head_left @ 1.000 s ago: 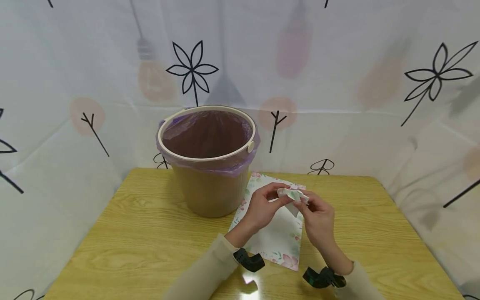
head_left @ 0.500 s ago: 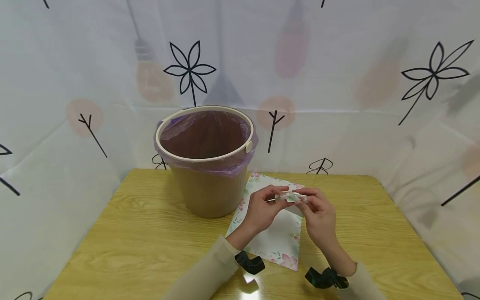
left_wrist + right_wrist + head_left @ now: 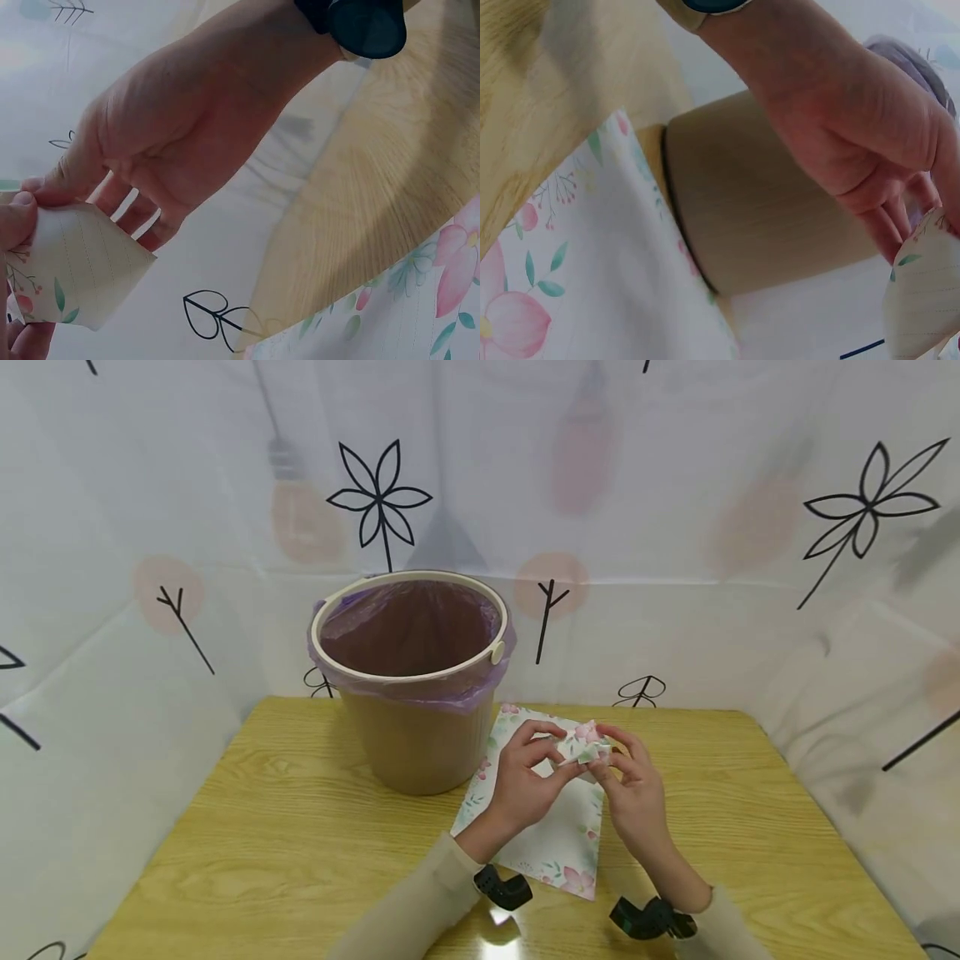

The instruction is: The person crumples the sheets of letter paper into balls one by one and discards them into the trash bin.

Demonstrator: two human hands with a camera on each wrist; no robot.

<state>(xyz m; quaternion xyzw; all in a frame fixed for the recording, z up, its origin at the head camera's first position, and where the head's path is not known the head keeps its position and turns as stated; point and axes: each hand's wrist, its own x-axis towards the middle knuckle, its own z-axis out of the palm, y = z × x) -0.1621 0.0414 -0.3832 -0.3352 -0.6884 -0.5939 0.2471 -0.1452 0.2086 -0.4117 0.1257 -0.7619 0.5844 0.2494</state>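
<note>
Folded floral notepaper (image 3: 586,732) tips up, its pink bloom newly showing.
Right of the bag-lined bin (image 3: 422,739), the left hand (image 3: 527,787) pinches its left edge between thumb and bent fingers, above a flat floral sheet (image 3: 542,837); the right hand (image 3: 639,797) pinches the right edge likewise. Probably light, thin, easily creased or torn: best held softly by opposite edges.

folded paper (image 3: 94,259): matt | bin (image 3: 427,747): matt plastic | liner (image 3: 461,694): glossy plastic | table (image 3: 300,835): glossy wood-grain
</note>
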